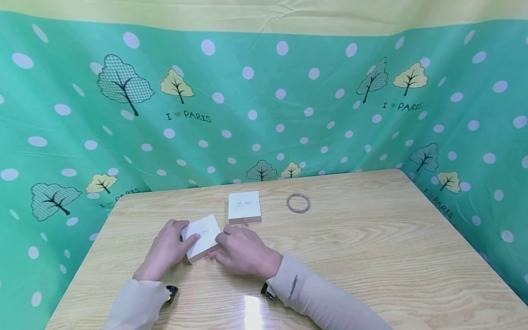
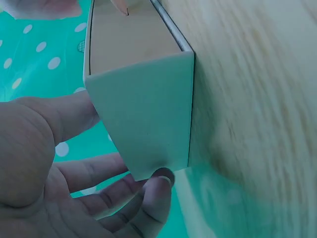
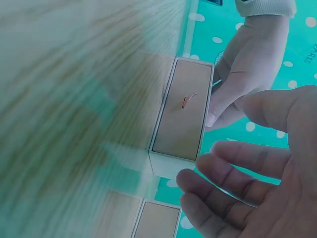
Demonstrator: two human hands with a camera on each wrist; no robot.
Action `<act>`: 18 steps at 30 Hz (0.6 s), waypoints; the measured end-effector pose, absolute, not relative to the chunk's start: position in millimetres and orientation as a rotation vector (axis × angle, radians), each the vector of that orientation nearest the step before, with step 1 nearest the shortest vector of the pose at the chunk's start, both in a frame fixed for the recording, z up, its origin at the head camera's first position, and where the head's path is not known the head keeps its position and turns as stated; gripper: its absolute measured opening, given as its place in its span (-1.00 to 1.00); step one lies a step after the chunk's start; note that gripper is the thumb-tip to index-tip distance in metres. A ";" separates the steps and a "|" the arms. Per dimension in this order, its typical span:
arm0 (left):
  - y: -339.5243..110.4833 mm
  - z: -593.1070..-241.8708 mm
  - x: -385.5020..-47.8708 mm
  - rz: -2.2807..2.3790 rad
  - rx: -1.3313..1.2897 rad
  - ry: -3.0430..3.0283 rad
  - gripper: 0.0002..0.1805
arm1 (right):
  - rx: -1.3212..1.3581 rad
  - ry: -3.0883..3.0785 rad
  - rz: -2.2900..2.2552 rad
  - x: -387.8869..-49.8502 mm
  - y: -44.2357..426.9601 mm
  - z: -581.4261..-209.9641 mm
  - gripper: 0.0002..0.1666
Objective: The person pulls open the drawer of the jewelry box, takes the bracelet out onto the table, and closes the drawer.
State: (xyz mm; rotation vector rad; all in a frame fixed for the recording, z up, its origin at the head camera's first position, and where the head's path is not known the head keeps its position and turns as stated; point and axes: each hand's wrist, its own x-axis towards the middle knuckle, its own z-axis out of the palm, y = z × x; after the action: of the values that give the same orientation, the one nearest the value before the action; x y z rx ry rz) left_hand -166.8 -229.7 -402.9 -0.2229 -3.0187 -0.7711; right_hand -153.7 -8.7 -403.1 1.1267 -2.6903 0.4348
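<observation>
A small white box with tan sides (image 1: 204, 234) rests on the table, turned at an angle. My left hand (image 1: 165, 247) grips its left side, thumb on the lid and fingers round the far edge; in the left wrist view the fingers (image 2: 157, 191) reach the end wall of the box (image 2: 143, 114). At the box's right front is my right hand (image 1: 245, 252), fingers loosely bent beside it. In the right wrist view the right hand (image 3: 247, 183) lies by the box's corner, and a small ribbon tab (image 3: 186, 101) sticks out of the tan side.
A second white box (image 1: 244, 207) lies behind, just right of the first. Farther right on the wooden table (image 1: 350, 256) is a thin purplish ring (image 1: 298, 211). A green dotted curtain (image 1: 280, 110) hangs behind and at both sides.
</observation>
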 end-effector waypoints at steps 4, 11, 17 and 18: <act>-229.6 -403.0 -166.9 -0.798 -0.219 -3.024 -0.38 | 1.129 -2.774 0.463 -153.7 -11.3 -404.9 -0.63; -228.9 -402.0 -166.8 -0.795 -0.235 -3.027 -0.40 | 1.124 -2.828 0.420 -153.4 -11.6 -405.1 -0.65; -228.0 -402.0 -166.3 -0.798 -0.227 -3.042 -0.39 | 1.119 -2.836 0.431 -154.0 -9.5 -403.1 -0.68; -227.9 -402.2 -166.5 -0.797 -0.225 -3.045 -0.39 | 1.118 -2.841 0.431 -154.1 -9.1 -402.5 -0.68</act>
State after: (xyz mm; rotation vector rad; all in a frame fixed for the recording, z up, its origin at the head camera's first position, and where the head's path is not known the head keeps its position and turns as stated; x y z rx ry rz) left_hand -166.5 -227.9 -402.2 -0.2247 -3.0448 -0.7969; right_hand -154.1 -9.1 -402.5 1.1185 -2.8409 0.4309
